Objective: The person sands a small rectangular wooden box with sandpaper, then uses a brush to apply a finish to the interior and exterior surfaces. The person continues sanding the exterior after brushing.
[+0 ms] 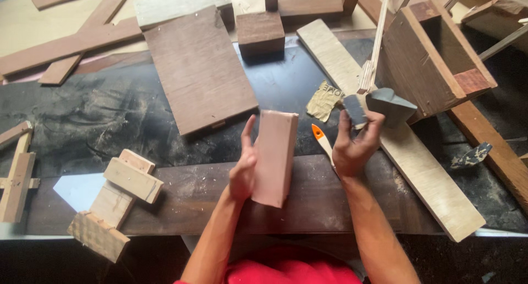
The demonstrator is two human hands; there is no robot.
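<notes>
At the centre of the head view, a pinkish rectangular wood block [275, 156] is held upright above a dark workbench [308, 207], gripped along its left face by the left hand [243, 171], with the thumb raised at 12 o'clock and the fingers hidden behind the block. The right hand [355, 144] is closed around a small piece of dark sandpaper [355, 110], pinched between thumb and fingertips at 3 o'clock of the block, apart from it. Because the block is gripped from one side only, it is judged that it could slip or twist out of the grip if pressure is applied from the right. Just below the right hand, an orange-handled tool [320, 139] lies on the bench and could be knocked or leaned upon. At 1 o'clock a grey wedge-shaped piece [391, 105] rests against an open wooden box [434, 58], close to the right fingertips, so that an outward sweep could be blocked or the piece dislodged. A long pale plank [429, 179] runs from 12 toward 5 o'clock, a flat brown board [199, 69] lies at 11 o'clock, and joined pale offcuts [118, 199] overhang the near edge at 8 o'clock. Open room is judged to lie mostly directly beneath the block.
</notes>
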